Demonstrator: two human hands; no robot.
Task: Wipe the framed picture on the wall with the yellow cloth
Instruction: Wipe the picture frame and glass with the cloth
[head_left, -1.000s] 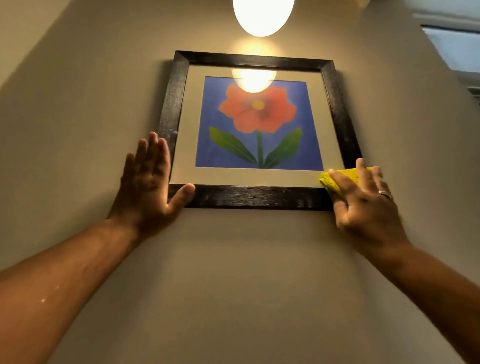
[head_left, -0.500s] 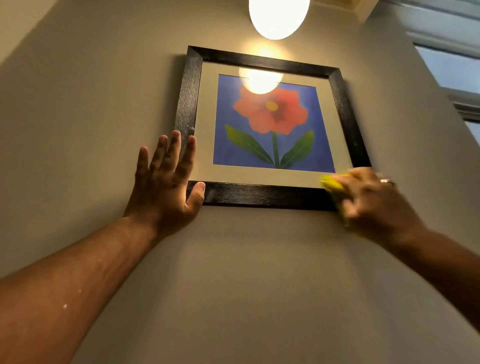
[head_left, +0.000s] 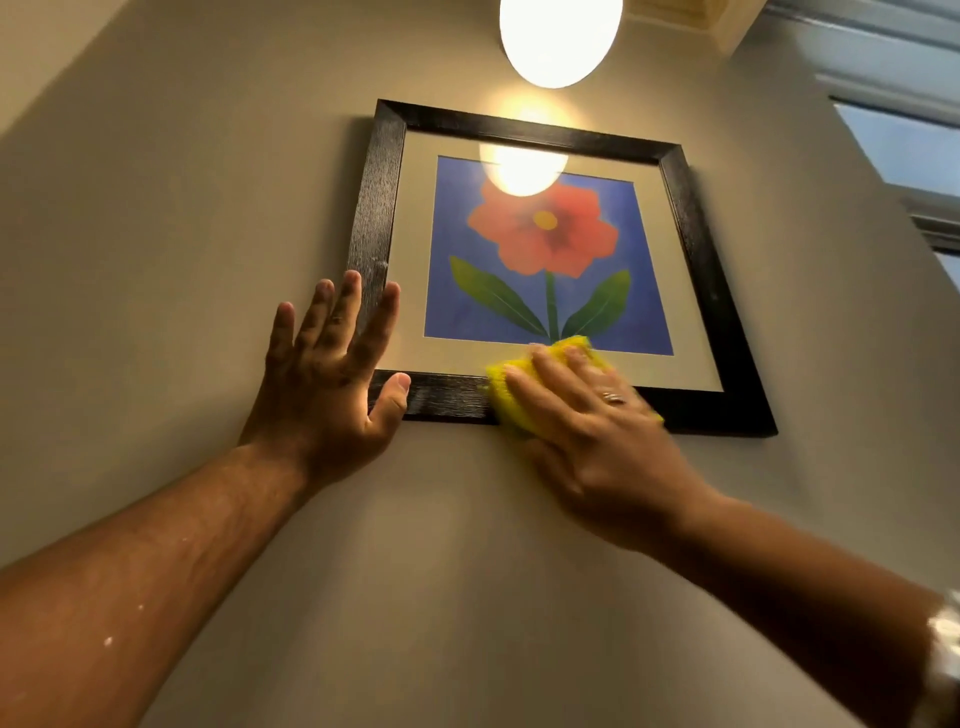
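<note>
A framed picture (head_left: 691, 228) with a black wooden frame hangs on the beige wall; it shows a red flower with green leaves on blue, inside a cream mat. My left hand (head_left: 332, 379) lies flat with fingers spread against the frame's lower left corner, thumb on the bottom rail. My right hand (head_left: 592, 436) presses the yellow cloth (head_left: 501, 387) onto the bottom rail and the lower mat, near the middle. Most of the cloth is hidden under my palm and fingers.
A round glowing lamp (head_left: 561, 36) hangs just above the picture, and its glare reflects in the glass. A window (head_left: 909, 150) sits on the upper right. Bare wall (head_left: 441, 571) stretches below and to the left of the frame.
My right hand has slid the yellow cloth leftward along the bottom rail, from the lower right corner to near the middle. My left hand stays on the lower left corner.
</note>
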